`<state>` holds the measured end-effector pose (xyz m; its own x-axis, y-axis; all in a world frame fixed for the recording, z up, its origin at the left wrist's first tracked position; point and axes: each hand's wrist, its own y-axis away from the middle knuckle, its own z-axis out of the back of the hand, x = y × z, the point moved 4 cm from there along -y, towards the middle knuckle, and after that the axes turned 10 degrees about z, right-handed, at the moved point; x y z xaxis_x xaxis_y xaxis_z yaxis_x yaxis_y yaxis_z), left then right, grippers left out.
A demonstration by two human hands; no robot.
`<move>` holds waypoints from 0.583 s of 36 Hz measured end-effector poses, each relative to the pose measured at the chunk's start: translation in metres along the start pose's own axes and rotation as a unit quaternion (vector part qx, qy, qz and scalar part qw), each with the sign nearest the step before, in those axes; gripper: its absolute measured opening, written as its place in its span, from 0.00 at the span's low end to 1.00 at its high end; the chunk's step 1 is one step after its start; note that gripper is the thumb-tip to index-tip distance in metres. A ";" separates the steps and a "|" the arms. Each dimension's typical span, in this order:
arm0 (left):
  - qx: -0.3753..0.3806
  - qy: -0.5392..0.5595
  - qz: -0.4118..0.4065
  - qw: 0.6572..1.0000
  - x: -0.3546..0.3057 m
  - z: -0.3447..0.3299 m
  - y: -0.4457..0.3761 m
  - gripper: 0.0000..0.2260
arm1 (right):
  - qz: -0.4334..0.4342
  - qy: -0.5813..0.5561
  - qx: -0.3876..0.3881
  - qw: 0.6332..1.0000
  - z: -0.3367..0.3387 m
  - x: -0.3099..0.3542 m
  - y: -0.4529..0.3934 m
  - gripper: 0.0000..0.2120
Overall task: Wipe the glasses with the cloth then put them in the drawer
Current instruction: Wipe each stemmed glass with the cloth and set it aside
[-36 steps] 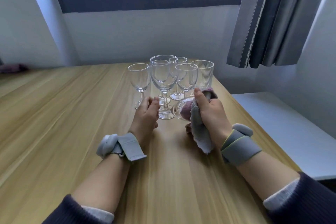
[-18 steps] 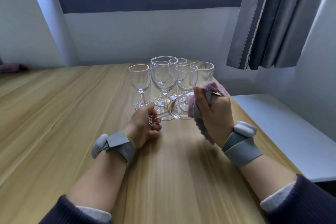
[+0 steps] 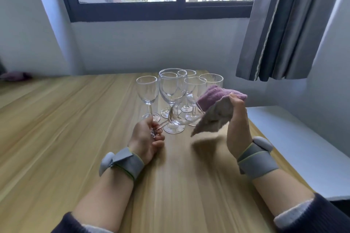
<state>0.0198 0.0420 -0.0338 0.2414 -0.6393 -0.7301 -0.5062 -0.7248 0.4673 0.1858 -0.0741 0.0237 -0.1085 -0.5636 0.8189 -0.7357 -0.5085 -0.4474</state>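
Pale walls and a dark-framed window (image 3: 151, 7) fill the background, with apartment blocks seen through the panes; a grey curtain (image 3: 284, 24) hangs at the right, above a white ledge (image 3: 295, 142); a wide wooden table (image 3: 56, 138) spans the foreground. Near the table's far edge a cluster of upright glasses is gathered: a large goblet (image 3: 170, 89) at the front, a smaller wine glass (image 3: 147, 91) to its left, two more stemmed glasses (image 3: 195, 87) behind and to its right, and a ribbed tumbler (image 3: 211, 80) at the back right; a dark purple object lies blurred at the far left and cannot be identified. Both forearms are seen in dark sleeves, each wrist bound with a grey strap. The cloth (image 3: 217, 108), purple on one face and grey on the other, is pinched near its top by the right hand (image 3: 238, 125), raised clear of the table; the cloth hangs open below the fingers. A tilted wine glass (image 3: 175, 119) is held by its stem in the curled fingers of the left hand (image 3: 145, 138), just in front of the cluster; its bowl points towards the cloth, and whether the two touch cannot be told.
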 end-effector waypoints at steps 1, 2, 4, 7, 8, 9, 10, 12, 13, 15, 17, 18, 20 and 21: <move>0.003 0.013 0.002 1.000 -0.001 0.000 0.000 0.16 | 0.012 -0.022 0.023 0.999 -0.001 0.000 0.000 0.12; 0.006 0.024 0.006 1.000 -0.001 0.001 0.000 0.16 | 0.019 -0.039 0.033 0.999 -0.003 0.002 0.002 0.11; 0.014 0.041 0.014 0.999 -0.001 0.001 0.000 0.16 | 0.006 -0.055 0.024 0.998 -0.001 -0.001 0.002 0.12; 0.025 0.052 0.021 0.998 -0.001 0.000 0.001 0.16 | -0.052 -0.004 0.000 0.999 0.006 -0.008 0.003 0.17; 0.027 0.052 0.020 0.998 -0.002 0.000 0.001 0.16 | -0.057 0.027 0.007 0.998 0.007 -0.008 0.004 0.17; 0.028 0.051 0.019 0.998 -0.003 0.000 0.001 0.16 | -0.057 0.054 0.017 0.997 0.009 -0.009 0.004 0.17; 0.029 0.053 0.016 0.998 -0.004 0.000 0.001 0.16 | -0.055 0.074 0.026 0.995 0.007 -0.006 0.005 0.17; 0.037 0.065 0.015 0.997 -0.005 0.000 0.001 0.16 | -0.030 0.111 0.036 0.993 0.005 -0.003 0.003 0.16; 0.042 0.074 0.017 0.996 -0.005 -0.001 0.001 0.16 | -0.023 0.130 0.048 0.990 0.003 -0.004 0.003 0.15; 0.055 0.089 0.021 0.994 -0.005 -0.001 0.002 0.16 | -0.030 0.153 0.084 0.984 -0.001 -0.005 0.004 0.11; 0.069 0.099 0.026 0.992 -0.005 -0.003 0.004 0.17 | -0.070 0.139 0.089 0.984 -0.001 -0.011 0.006 0.10; 0.074 0.101 0.027 0.992 -0.005 -0.004 0.005 0.17 | -0.091 0.124 0.094 0.984 -0.002 -0.012 0.008 0.10; 0.085 0.103 0.029 0.991 -0.006 -0.006 0.006 0.17 | -0.105 0.077 0.124 0.984 -0.008 -0.012 0.010 0.12; 0.090 0.103 0.030 0.990 -0.006 -0.007 0.007 0.17 | -0.119 0.039 0.131 0.983 -0.010 -0.015 0.011 0.14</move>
<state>0.0202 0.0387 -0.0231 0.3612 -0.7314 -0.5784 -0.6589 -0.6391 0.3967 0.1730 -0.0645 0.0104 -0.0123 -0.3616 0.9322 -0.5495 -0.7765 -0.3085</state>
